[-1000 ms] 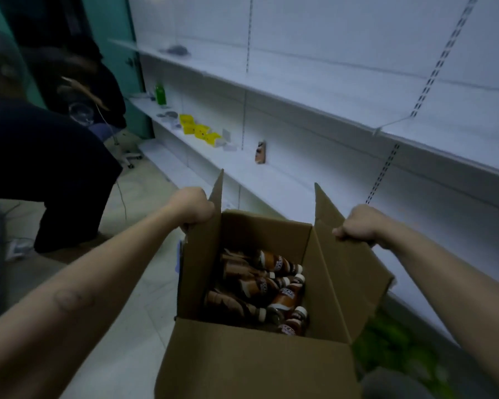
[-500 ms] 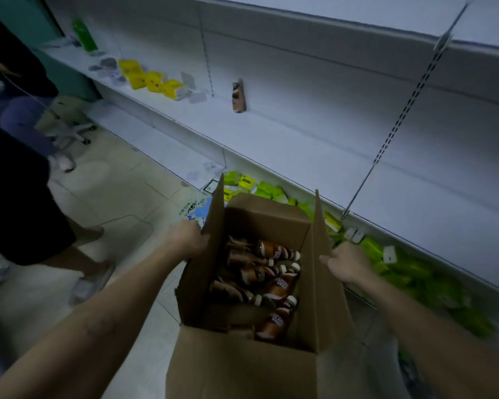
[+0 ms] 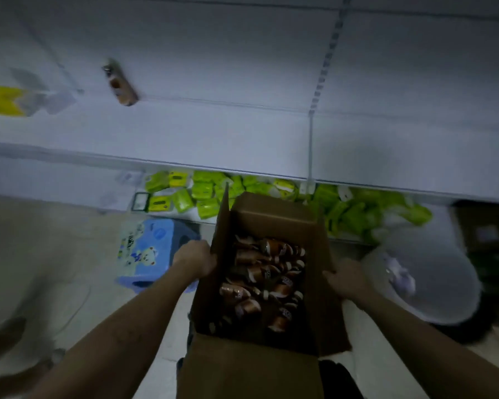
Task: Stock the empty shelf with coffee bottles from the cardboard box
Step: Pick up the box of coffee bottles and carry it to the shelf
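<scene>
This is a shop aisle. Beyond the left hand (image 3: 195, 259) run long white retail shelves (image 3: 213, 131) on slotted uprights (image 3: 324, 61), nearly bare. Below them, just past both hands, green packets (image 3: 202, 194) crowd the bottom shelf, and yellow packs (image 3: 0, 100) lie far left.

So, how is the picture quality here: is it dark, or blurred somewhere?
Head view: dim and bluish overall; motion blur smears the lone bottle on the shelf and the green packs; the wide lens bends the shelf edge; bottles in the box stay readable.
</scene>
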Tool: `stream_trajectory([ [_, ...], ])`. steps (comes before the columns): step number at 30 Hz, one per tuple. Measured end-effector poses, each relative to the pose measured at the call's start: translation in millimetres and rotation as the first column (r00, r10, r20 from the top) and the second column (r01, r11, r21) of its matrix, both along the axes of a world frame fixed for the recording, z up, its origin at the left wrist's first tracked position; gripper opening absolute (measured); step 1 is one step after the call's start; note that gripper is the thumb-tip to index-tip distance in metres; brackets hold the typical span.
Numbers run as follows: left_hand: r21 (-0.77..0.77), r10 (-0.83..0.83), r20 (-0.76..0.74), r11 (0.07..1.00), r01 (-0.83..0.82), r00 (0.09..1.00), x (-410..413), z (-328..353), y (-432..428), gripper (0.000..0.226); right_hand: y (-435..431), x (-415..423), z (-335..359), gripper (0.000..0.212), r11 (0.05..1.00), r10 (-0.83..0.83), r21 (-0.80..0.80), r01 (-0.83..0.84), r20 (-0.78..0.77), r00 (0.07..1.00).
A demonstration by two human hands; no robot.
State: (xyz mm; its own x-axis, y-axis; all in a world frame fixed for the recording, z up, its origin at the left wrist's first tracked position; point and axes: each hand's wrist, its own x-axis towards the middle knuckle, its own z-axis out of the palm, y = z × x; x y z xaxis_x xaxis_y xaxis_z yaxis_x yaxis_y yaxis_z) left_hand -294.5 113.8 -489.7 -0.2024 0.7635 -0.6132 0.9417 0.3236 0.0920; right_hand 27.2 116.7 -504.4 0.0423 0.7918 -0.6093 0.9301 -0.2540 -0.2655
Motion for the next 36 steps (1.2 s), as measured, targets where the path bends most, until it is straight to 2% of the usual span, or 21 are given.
stream_trajectory([
  [3, 0.025, -0.197, 0.077, 0.980, 0.195, 0.977, -14, -10, 36, 0.044, -32, -13, 4, 0.040, 0.967, -0.254, 0.001, 0.254, 0.008, 0.967],
  [7, 0.112, -0.416, 0.127, 0.908, 0.404, 0.900, -22, 5, 70, 0.043, -84, -36, 15, 0.045, 0.825, -0.564, 0.041, 0.563, 0.003, 0.826],
  [13, 0.293, -0.689, 0.103, 0.710, 0.640, 0.717, -1, 45, 91, 0.042, -132, -68, 41, 0.043, 0.619, -0.776, 0.154, 0.770, -0.034, 0.630],
  [16, 0.318, -0.780, 0.055, 0.606, 0.729, 0.624, 22, 50, 84, 0.045, -166, -78, 41, 0.041, 0.485, -0.863, 0.180, 0.856, -0.059, 0.501],
  [22, 0.286, -0.898, -0.029, 0.413, 0.865, 0.438, 69, 36, 50, 0.047, -243, -103, 12, 0.039, 0.217, -0.970, 0.270, 0.938, -0.053, 0.239],
  [26, 0.267, -0.950, 0.018, 0.305, 0.914, 0.311, 100, 2, 32, 0.045, -278, -116, -17, 0.040, 0.084, -0.995, 0.290, 0.953, -0.027, 0.096],
  [31, 0.164, -0.990, 0.025, 0.139, 0.977, 0.136, 138, -85, 24, 0.047, -292, -135, -82, 0.038, -0.078, -0.995, 0.260, 0.962, 0.033, -0.090],
  [36, 0.047, -0.995, 0.078, 0.059, 0.997, 0.055, 165, -207, 36, 0.044, -273, -167, -197, 0.038, -0.215, -0.962, 0.188, 0.958, 0.129, -0.242],
])
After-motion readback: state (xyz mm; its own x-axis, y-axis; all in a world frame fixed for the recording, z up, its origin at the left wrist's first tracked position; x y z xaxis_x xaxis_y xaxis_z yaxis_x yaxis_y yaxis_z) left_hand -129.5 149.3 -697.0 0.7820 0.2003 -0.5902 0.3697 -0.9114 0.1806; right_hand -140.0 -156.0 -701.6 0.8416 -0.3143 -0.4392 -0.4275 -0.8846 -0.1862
